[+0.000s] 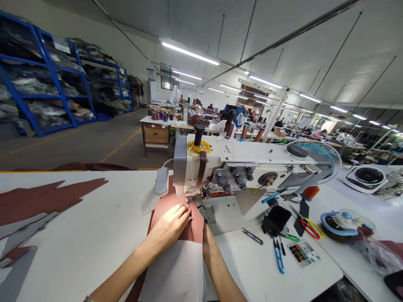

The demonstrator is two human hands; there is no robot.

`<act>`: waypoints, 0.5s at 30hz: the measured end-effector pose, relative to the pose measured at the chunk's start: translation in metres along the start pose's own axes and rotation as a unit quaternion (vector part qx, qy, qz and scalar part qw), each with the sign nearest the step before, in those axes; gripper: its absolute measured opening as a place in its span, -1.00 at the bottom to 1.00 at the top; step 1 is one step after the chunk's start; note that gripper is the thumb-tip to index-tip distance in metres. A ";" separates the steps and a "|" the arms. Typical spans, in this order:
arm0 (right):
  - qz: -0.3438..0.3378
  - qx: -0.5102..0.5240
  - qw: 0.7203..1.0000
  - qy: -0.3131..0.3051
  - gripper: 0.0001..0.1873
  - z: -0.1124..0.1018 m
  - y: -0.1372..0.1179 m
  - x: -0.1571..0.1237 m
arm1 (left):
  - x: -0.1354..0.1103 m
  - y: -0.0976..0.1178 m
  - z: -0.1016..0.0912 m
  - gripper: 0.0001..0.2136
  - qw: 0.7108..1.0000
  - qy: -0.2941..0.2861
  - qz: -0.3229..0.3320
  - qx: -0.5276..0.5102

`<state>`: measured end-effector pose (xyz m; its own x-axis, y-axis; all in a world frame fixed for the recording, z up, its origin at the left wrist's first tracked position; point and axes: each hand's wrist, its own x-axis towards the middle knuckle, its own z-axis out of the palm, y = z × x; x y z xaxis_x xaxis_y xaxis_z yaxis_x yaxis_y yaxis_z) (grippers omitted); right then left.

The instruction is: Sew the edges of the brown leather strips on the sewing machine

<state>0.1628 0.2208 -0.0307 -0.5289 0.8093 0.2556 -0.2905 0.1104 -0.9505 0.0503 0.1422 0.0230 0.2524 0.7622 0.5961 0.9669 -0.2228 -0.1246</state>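
A white industrial sewing machine [252,161] stands on the white table [94,235]. A brown leather-like piece [163,205] lies under its needle, backed by a grey sheet [176,272]. My left hand [171,222] rests on the brown piece just before the presser foot, fingers curled and pressing it down. My right hand [206,235] reaches under the fold of the brown piece at its right edge; its fingers are hidden by the material.
Brown cut pieces [40,199] lie at the table's left. Right of the machine lie snips [252,236], blue scissors [278,258], a black box [276,218], a small fan [317,157] and a tape dispenser [341,224]. Other workers sit at stations behind; blue shelves stand far left.
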 end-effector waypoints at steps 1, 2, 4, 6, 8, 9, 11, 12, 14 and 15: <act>0.004 0.007 1.000 0.001 -0.65 0.001 0.001 -0.001 | -0.001 0.000 -0.002 -0.69 1.000 0.001 0.024 0.011; 0.027 0.045 0.999 -0.002 -0.63 0.001 0.002 -0.002 | -0.001 0.000 -0.004 -0.69 0.999 -0.001 0.041 0.016; 0.093 0.156 0.983 -0.015 -0.61 0.002 0.002 -0.002 | -0.002 0.000 -0.007 -0.70 0.999 -0.008 0.048 0.009; 0.151 0.254 0.955 -0.028 -0.62 0.003 0.000 -0.001 | -0.001 0.000 -0.009 -0.70 0.999 -0.018 0.041 -0.001; 0.176 0.289 0.940 -0.040 -0.64 0.003 -0.002 0.000 | -0.001 0.001 -0.009 -0.70 0.999 -0.023 0.048 0.000; 0.180 0.291 0.939 -0.045 -0.63 0.002 -0.003 0.001 | 0.000 0.001 -0.009 -0.70 0.998 -0.021 0.053 0.004; 0.194 0.301 0.932 -0.060 -0.59 0.000 -0.006 0.001 | 0.001 0.002 -0.010 -0.70 0.998 -0.016 0.057 0.009; 0.204 0.307 0.927 -0.070 -0.57 -0.001 -0.007 0.000 | 0.001 0.002 -0.011 -0.71 0.998 -0.017 0.057 0.008; 0.233 0.319 0.914 -0.092 -0.56 -0.004 -0.010 -0.002 | 0.002 0.003 -0.015 -0.73 0.998 -0.033 0.059 -0.002; 0.250 0.324 0.907 -0.102 -0.58 -0.005 -0.011 -0.004 | 0.003 0.003 -0.017 -0.75 0.997 -0.046 0.059 -0.010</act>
<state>0.1715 0.2193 -0.0222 -0.8407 0.5342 -0.0891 -0.3462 -0.6566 -0.6701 0.0528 0.1336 0.0377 0.3686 0.7823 0.5021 0.9292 -0.3265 -0.1733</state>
